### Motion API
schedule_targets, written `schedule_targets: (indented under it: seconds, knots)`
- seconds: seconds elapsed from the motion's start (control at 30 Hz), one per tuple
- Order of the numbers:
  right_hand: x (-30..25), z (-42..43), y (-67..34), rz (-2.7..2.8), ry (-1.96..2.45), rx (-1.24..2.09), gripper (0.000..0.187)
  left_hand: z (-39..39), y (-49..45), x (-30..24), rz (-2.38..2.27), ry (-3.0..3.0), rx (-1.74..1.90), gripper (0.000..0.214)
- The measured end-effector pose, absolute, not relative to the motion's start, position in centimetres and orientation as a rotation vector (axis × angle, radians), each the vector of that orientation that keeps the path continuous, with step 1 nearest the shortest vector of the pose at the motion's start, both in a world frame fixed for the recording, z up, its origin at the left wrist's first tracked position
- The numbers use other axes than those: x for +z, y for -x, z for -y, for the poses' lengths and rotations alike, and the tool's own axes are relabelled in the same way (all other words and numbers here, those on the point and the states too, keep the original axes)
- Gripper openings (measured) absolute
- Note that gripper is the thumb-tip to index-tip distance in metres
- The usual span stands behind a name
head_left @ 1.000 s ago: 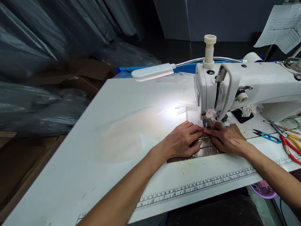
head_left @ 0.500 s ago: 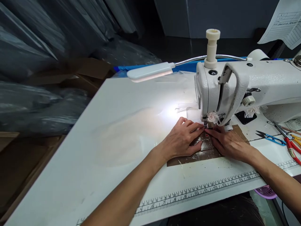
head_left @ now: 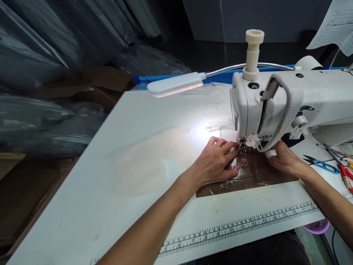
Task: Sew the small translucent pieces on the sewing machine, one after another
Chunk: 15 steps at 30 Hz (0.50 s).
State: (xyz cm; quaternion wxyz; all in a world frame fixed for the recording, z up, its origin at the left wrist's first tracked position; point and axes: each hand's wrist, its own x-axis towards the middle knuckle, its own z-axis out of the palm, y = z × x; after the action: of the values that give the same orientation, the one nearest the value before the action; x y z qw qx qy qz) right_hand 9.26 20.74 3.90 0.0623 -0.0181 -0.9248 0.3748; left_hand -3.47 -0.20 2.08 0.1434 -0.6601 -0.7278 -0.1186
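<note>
My left hand [head_left: 220, 162] lies on the brown plate [head_left: 259, 171] at the sewing machine [head_left: 278, 99]. Its fingers stretch toward the presser foot [head_left: 242, 148], thumb apart from them; any material under the fingertips is too small to make out. To the right of the needle area, my right hand [head_left: 286, 160] reaches in beneath the machine head, its fingertips hidden by the machine and a white knob [head_left: 270, 153]. A pale pink gathered strip [head_left: 252, 141] hangs by the needle. A small red mark [head_left: 244, 160] shows on the plate.
Blue thread snips [head_left: 322, 164] and red-handled scissors [head_left: 344, 173] lie at the right. White lace [head_left: 298, 133] sits under the machine arm. A lamp [head_left: 175, 84] lights the white table [head_left: 138, 147], which has a printed ruler [head_left: 242, 228] along its front.
My right hand has moved right, away from the presser foot and my left fingertips, to behind the white knob. My left hand has stayed put. The view has shifted slightly.
</note>
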Motion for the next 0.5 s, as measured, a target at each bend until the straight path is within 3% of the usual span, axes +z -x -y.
schedule_targets:
  seconds: [0.5]
  knots:
    - [4.3,-20.4,-9.6,2.764,0.21,1.274,0.019,-0.2,3.1,2.0,2.326,1.863,-0.453,0.039]
